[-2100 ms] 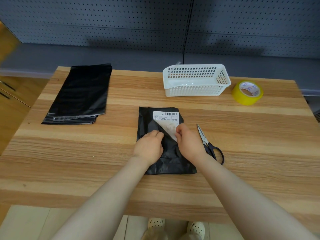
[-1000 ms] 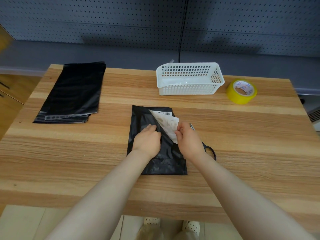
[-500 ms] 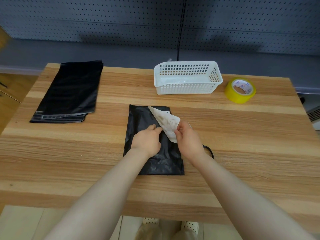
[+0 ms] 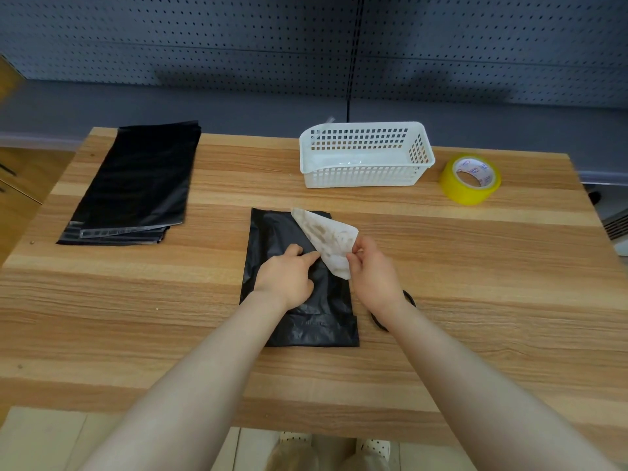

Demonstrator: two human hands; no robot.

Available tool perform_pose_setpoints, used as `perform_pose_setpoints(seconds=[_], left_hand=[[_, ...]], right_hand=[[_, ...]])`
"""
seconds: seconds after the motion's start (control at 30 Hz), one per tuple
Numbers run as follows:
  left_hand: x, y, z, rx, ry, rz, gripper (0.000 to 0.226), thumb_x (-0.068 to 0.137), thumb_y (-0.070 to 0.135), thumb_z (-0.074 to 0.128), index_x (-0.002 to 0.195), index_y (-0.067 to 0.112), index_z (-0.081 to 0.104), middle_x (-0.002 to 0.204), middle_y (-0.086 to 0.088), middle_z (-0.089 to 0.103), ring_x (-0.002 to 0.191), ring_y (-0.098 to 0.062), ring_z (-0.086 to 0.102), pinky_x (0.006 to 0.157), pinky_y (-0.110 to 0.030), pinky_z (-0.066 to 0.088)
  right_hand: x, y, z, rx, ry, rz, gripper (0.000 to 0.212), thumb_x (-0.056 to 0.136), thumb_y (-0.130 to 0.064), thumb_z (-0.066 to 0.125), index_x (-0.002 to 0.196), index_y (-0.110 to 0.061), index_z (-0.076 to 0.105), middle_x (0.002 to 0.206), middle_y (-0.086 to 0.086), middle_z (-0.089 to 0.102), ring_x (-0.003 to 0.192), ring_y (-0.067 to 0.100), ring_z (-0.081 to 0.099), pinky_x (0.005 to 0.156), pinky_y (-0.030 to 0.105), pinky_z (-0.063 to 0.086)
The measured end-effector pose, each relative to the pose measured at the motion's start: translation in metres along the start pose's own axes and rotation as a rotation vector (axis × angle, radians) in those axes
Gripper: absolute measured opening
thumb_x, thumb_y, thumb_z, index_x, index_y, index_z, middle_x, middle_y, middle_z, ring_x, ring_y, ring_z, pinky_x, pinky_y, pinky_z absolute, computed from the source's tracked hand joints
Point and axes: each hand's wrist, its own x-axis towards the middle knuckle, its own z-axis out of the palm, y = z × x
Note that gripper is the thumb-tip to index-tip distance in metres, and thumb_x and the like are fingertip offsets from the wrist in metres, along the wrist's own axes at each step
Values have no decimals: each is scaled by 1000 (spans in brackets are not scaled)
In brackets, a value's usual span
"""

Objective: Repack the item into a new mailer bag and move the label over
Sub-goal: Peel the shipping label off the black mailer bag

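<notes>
My right hand (image 4: 373,273) pinches the free edge of the label (image 4: 328,241). The label stands lifted off the bag (image 4: 306,321), and only its far corner seems stuck. My left hand (image 4: 289,277) presses the bag down beside the peel line, fingers fairly straight. If I pull too fast, the thin paper could tear at that corner or curl and stick to itself. If my left hand slips, the bag would lift with it. New bags (image 4: 136,185) lie well left of the bag, the basket (image 4: 360,178) beyond it, and the tape (image 4: 470,180) to its far right. The scissors (image 4: 376,321) lie just right of the bag, mostly hidden under my wrist. I judge the way to the new bags unobstructed.
</notes>
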Motion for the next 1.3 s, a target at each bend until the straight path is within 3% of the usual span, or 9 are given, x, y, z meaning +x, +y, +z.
perform_pose_setpoints(seconds=[0.2,0.47,0.6,0.8,1.0,1.3], left_hand=[[0,1,-1,41,2,19,63,87,26,47,145,37,24,144,-5,34,108,-32,56,76,-36,50],[1,6,1,83,-7,18,70,89,27,47,147,40,11,143,-9,30,99,-32,58,63,-31,43],[0,10,0,107,-6,23,74,89,28,47,148,42,4,138,-11,33,94,-32,58,61,-31,42],[-1,12,-2,108,-3,17,76,89,29,47,148,39,-1,138,-12,32,89,-30,59,58,-31,41],[-3,19,0,117,-14,-18,71,88,32,48,148,32,10,141,-12,30,97,-32,59,61,-31,43],[-8,29,0,54,-39,-67,63,91,31,46,148,31,19,148,-12,22,121,-33,46,81,-36,47]], right_hand=[[2,4,1,-13,13,5,5,97,-16,42,97,-14,47,84,9,66,61,17,55,51,28,42],[3,5,-7,20,69,17,13,98,-16,42,107,-12,49,85,4,65,71,20,61,61,35,49],[6,8,-14,15,91,22,11,98,-17,42,107,-14,49,81,-6,57,63,6,53,54,20,44],[4,10,-17,28,107,19,13,98,-16,43,109,-13,49,79,-9,55,63,1,51,53,18,43],[1,15,-27,40,146,15,11,98,-18,43,106,-12,48,82,2,64,66,14,56,51,23,41],[-3,22,-40,80,206,-19,12,97,-19,45,105,-12,50,88,5,70,80,27,62,69,41,50]])
